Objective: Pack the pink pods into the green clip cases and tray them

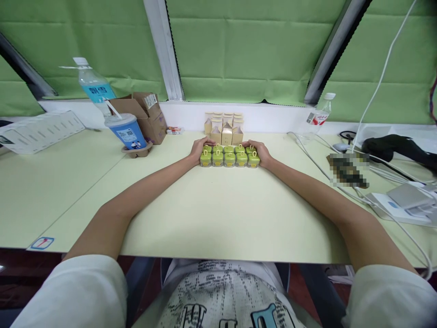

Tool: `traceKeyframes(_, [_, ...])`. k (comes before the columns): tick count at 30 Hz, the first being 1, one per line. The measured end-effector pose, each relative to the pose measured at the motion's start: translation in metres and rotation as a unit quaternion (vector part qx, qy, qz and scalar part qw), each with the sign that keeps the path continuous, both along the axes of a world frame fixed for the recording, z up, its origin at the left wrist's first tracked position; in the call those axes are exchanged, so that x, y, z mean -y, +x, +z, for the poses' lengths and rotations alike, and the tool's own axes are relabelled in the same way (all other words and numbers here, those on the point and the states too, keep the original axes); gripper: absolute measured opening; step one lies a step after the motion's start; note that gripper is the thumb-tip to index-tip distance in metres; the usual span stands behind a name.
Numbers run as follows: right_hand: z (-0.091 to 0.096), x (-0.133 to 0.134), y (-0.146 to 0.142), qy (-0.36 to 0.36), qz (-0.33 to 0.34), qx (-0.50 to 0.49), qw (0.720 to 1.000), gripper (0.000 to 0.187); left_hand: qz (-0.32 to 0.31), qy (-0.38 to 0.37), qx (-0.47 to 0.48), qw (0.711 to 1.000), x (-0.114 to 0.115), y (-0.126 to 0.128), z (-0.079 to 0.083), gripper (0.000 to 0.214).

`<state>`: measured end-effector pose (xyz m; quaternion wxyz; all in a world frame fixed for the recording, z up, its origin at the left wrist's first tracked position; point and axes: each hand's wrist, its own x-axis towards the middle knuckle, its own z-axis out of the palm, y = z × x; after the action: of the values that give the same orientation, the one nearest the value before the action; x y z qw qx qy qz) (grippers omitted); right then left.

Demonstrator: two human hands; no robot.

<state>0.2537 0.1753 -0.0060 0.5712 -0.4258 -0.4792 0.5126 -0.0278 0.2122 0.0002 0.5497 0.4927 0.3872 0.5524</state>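
Two rows of small clear containers with green lids and yellow loops on top (229, 157) stand packed together near the back of the table. My left hand (200, 150) presses against the left end of the block, with its fingers curled around the far left corner. At the right end, my right hand (260, 151) cups the containers in the same way, fingertips over the back row. The containers stand upright on the tabletop. Just behind them are several small cream cardboard boxes (226, 134) with raised flaps, set in rows. The hands do not touch these boxes.
To the left stand a blue-and-white paper cup (128, 133) in a carrier, an open brown carton (150, 116), a large water bottle (95, 89) and a white long box (44, 132). On the right are a smaller bottle (320, 114), white cables (317, 166) and a black object (392, 148).
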Motion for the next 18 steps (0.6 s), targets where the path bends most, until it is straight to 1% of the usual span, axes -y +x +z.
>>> traceKeyframes(4, [0.0022,0.0029,-0.0015,-0.002,0.001,0.002,1.0,0.022,0.002,0.005,-0.006,1.0,0.0014,-0.0001,0.0016,0.035])
traceKeyframes(11, [0.0022,0.0042,-0.0013,-0.002,-0.013,0.01,1.0,0.022,0.005,0.014,-0.017,1.0,-0.0006,0.0003,0.0002,0.037])
traceKeyframes(18, [0.0017,0.0035,-0.0022,0.007,-0.013,0.026,1.0,0.021,0.007,0.02,-0.022,1.0,0.0,0.0004,-0.0001,0.037])
